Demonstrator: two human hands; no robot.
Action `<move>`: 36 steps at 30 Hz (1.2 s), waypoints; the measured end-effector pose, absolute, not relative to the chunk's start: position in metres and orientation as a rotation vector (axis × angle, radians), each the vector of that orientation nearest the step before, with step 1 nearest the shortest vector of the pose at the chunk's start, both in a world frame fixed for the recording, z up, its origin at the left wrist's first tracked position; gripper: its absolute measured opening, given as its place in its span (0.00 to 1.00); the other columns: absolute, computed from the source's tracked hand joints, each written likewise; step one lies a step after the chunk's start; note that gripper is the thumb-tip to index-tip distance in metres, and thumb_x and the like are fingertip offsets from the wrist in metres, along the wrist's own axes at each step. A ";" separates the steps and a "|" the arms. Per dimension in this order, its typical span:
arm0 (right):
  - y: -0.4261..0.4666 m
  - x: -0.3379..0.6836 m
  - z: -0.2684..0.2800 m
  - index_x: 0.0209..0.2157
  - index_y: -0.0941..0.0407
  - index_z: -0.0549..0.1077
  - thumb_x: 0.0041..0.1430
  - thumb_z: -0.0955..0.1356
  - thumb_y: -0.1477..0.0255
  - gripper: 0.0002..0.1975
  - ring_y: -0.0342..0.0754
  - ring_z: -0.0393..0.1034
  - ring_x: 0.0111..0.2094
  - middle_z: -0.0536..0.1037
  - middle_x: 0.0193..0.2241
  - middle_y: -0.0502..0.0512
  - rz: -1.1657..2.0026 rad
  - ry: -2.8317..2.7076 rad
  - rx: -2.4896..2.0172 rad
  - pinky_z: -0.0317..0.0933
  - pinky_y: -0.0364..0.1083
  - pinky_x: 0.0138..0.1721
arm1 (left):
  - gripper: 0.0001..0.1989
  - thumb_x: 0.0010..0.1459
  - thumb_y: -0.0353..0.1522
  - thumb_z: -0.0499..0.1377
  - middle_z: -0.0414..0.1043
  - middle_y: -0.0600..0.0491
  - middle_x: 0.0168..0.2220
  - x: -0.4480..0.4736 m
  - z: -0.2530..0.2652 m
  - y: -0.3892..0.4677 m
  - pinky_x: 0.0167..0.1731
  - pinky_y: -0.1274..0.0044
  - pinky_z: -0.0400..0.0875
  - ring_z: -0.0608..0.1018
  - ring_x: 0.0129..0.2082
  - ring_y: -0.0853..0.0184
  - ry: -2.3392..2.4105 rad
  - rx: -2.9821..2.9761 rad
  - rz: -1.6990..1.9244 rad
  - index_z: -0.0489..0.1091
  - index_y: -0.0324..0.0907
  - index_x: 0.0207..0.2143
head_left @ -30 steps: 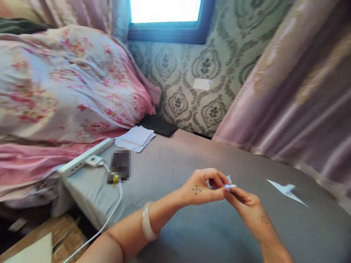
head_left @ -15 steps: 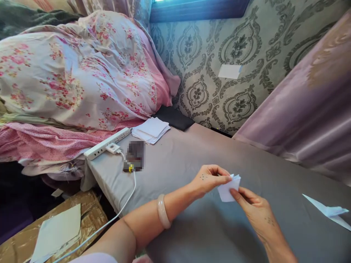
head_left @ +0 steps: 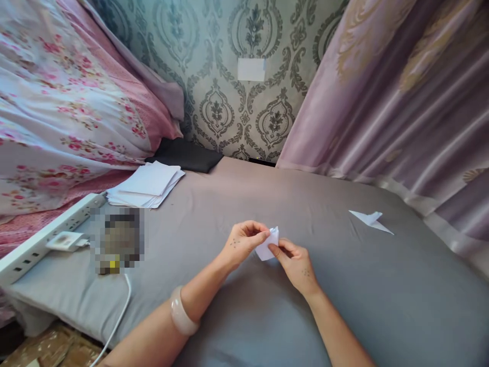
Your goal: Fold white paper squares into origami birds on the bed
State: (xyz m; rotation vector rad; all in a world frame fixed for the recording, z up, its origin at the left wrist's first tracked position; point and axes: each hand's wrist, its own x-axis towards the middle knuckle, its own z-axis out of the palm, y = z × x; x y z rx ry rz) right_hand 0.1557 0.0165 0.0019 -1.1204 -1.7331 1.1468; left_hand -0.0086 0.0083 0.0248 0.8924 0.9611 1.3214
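A small piece of folded white paper [head_left: 266, 250] is held up over the grey cloth [head_left: 214, 326] between my two hands. My left hand [head_left: 246, 244] pinches its top edge between thumb and fingers. On the lower right side, my right hand [head_left: 296, 262] grips the same paper, thumb in front and fingers behind. Several layers show at the paper's top corner; the far side is hidden. A white folded paper shape [head_left: 370, 220] with pointed ends lies on the cloth to the right of my hands.
A stack of white paper sheets [head_left: 148, 181] lies at the back left, near a black flat item [head_left: 187, 154]. A white power strip [head_left: 49, 234] with a plugged charger [head_left: 66, 241] and a cable [head_left: 124, 306] runs along the left. A pink curtain [head_left: 344, 102] hangs at the right.
The head view has turned right and moved in, so the paper stack and the folded shape appear further left. Both hands keep their hold on the folded paper.
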 end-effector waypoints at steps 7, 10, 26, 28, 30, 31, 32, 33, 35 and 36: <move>0.014 0.151 -0.002 0.28 0.56 0.77 0.59 0.67 0.61 0.13 0.47 0.67 0.33 0.75 0.29 0.52 1.105 -1.741 -1.121 0.60 0.44 0.37 | 0.15 0.46 0.38 0.69 0.72 0.54 0.26 -0.009 0.020 0.008 0.30 0.79 0.64 0.71 0.26 0.73 1.032 0.915 1.293 0.70 0.37 0.27; 0.014 0.152 -0.003 0.27 0.56 0.76 0.59 0.67 0.62 0.13 0.46 0.66 0.31 0.73 0.27 0.51 1.112 -1.744 -1.125 0.59 0.43 0.36 | 0.15 0.46 0.37 0.69 0.71 0.55 0.26 -0.010 0.019 0.009 0.29 0.79 0.64 0.71 0.26 0.73 1.005 0.925 1.318 0.69 0.38 0.30; 0.013 0.158 0.003 0.24 0.56 0.75 0.58 0.67 0.64 0.13 0.44 0.62 0.28 0.69 0.24 0.49 1.379 -1.708 -1.114 0.57 0.43 0.31 | 0.23 0.46 0.38 0.70 0.70 0.53 0.34 -0.015 0.019 0.007 0.36 0.77 0.65 0.72 0.35 0.69 0.980 0.959 1.108 0.71 0.40 0.45; 0.011 0.156 0.002 0.23 0.56 0.74 0.58 0.67 0.63 0.14 0.43 0.61 0.27 0.68 0.23 0.48 1.398 -1.708 -1.101 0.56 0.43 0.30 | 0.20 0.45 0.39 0.70 0.70 0.53 0.30 -0.015 0.020 0.006 0.33 0.77 0.64 0.72 0.31 0.70 0.998 0.957 0.993 0.74 0.38 0.38; 0.009 0.154 0.001 0.22 0.56 0.72 0.57 0.68 0.63 0.14 0.43 0.61 0.26 0.68 0.22 0.47 1.409 -1.703 -1.110 0.56 0.43 0.29 | 0.16 0.46 0.41 0.69 0.68 0.55 0.25 -0.014 0.021 0.005 0.28 0.78 0.62 0.70 0.26 0.72 1.020 0.962 0.964 0.74 0.37 0.28; 0.008 0.153 0.001 0.22 0.56 0.72 0.56 0.68 0.62 0.14 0.42 0.61 0.25 0.68 0.21 0.47 1.422 -1.690 -1.120 0.56 0.43 0.29 | 0.16 0.47 0.41 0.68 0.66 0.56 0.23 -0.013 0.021 0.004 0.27 0.79 0.61 0.69 0.24 0.73 1.039 0.965 0.989 0.73 0.36 0.24; 0.007 0.152 0.001 0.23 0.56 0.72 0.56 0.68 0.62 0.14 0.42 0.62 0.25 0.69 0.21 0.47 1.444 -1.670 -1.132 0.57 0.43 0.29 | 0.17 0.47 0.41 0.68 0.65 0.56 0.23 -0.012 0.021 0.004 0.25 0.79 0.60 0.68 0.24 0.73 1.062 0.965 1.028 0.72 0.36 0.21; 0.007 0.151 0.001 0.24 0.56 0.73 0.56 0.68 0.61 0.14 0.42 0.63 0.25 0.70 0.21 0.47 1.483 -1.646 -1.142 0.58 0.43 0.29 | 0.17 0.47 0.41 0.68 0.65 0.56 0.23 -0.012 0.020 0.005 0.25 0.79 0.60 0.68 0.24 0.73 1.086 0.959 1.072 0.72 0.36 0.19; 0.006 0.149 0.001 0.26 0.57 0.75 0.55 0.69 0.59 0.15 0.43 0.66 0.26 0.73 0.22 0.48 1.595 -1.585 -1.149 0.61 0.43 0.31 | 0.17 0.46 0.41 0.69 0.66 0.56 0.24 -0.012 0.017 0.006 0.24 0.80 0.60 0.68 0.24 0.73 1.125 0.923 1.134 0.72 0.37 0.19; 0.006 0.148 0.002 0.26 0.57 0.76 0.54 0.69 0.58 0.16 0.44 0.68 0.26 0.75 0.22 0.49 1.647 -1.551 -1.159 0.62 0.44 0.32 | 0.17 0.45 0.42 0.69 0.66 0.56 0.23 -0.012 0.015 0.007 0.23 0.79 0.60 0.69 0.23 0.73 1.137 0.902 1.142 0.72 0.37 0.19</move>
